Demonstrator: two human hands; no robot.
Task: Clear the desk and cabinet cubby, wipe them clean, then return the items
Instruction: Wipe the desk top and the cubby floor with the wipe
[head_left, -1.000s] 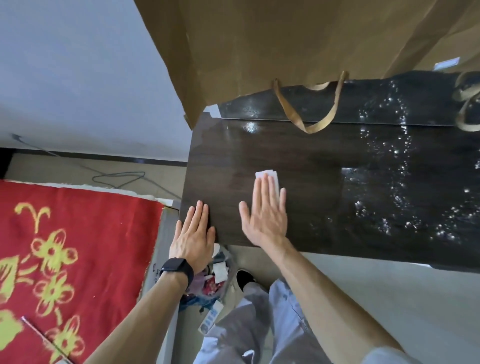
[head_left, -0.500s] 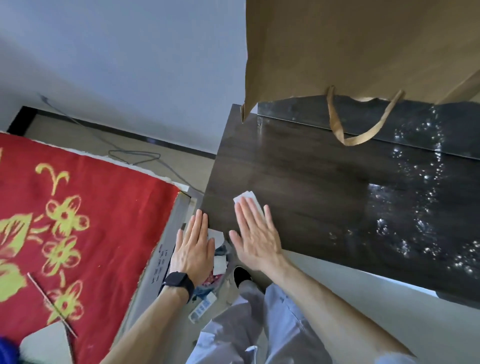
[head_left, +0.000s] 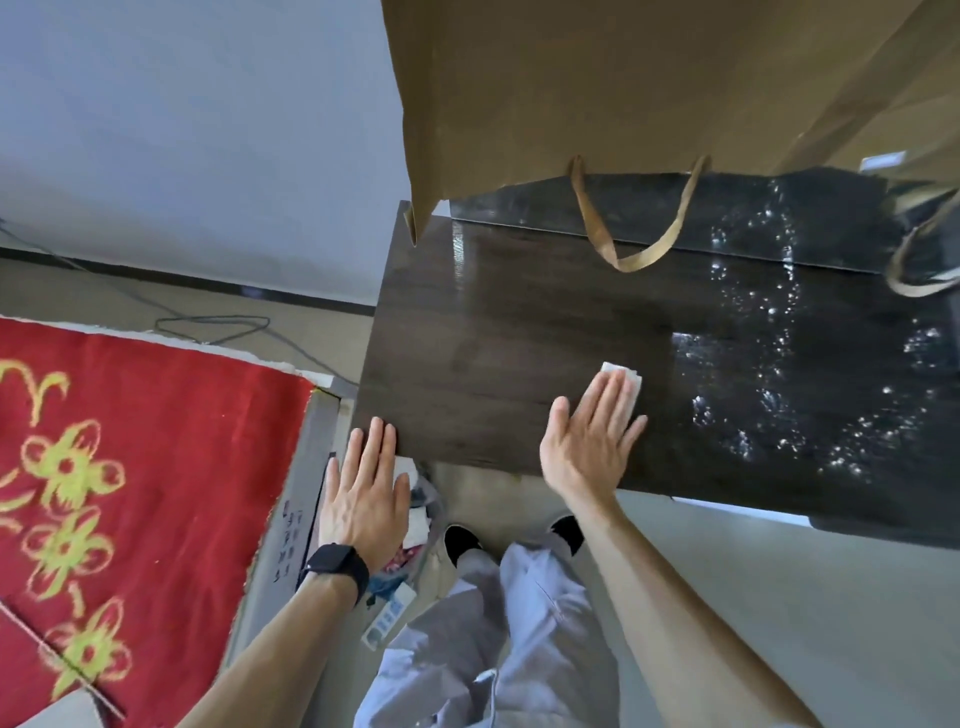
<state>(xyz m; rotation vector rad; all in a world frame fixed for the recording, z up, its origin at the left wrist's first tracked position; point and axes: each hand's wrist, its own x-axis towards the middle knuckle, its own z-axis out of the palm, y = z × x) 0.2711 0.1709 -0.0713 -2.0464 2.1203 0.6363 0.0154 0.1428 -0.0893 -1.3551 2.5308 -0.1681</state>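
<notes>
Mid-frame, the right hand (head_left: 587, 452), its grip spread flat, presses a small white folded cloth (head_left: 628, 380) on the dark brown wooden desk (head_left: 493, 338), while the left hand (head_left: 363, 499) lies flat at its lower-left corner.

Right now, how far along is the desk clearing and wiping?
Done: the desk looks cleared, its left part wiped dry. In hand: the right hand presses a white wipe flat on the desk, left hand resting at its corner. Left: droplets glisten on the right part; the cubby and returning items are not in view.
</notes>
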